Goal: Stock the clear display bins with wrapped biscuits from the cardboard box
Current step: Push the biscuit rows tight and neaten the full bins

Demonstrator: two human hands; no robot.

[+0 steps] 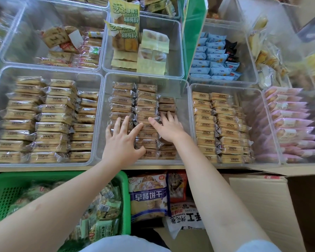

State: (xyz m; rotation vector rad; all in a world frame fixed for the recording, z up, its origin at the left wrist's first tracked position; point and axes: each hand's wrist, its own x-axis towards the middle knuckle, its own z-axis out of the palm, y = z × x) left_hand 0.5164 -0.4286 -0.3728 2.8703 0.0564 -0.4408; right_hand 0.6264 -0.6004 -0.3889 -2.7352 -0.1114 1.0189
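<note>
**Both hands flat on the biscuit rows in the middle bin**

Over the clear plastic middle display bin (187, 113), seen from the head camera, both hands lie on rows of brown wrapped biscuits in clear film (123, 100). The left hand (123, 140) rests with fingers spread and straight on the left and middle rows, thumb pressed against the packets near the bin's front wall. The right hand (166, 127) lies flat too, fingers straight and slightly apart across the middle and right rows; neither hand grips anything. Each packet carries a dark printed line, too small to read.

Left of the middle bin, another clear bin (96, 84) holds the same brown packets; right of it, a third clear bin (192, 88) holds paler biscuit packets. Behind the middle bin, tall yellow-green bags (125, 20) show large Chinese characters, partly readable as "有颜有料". Further right behind it lie light blue packets (213, 59), their print blurred.

Below the middle bin's front edge sits a green plastic basket (11, 180) of green snack packs, a blue-and-white bag (148, 195) marked "早餐饼干", and the brown cardboard box (258, 200), cut off by the frame's right edge, its inside hidden.
</note>
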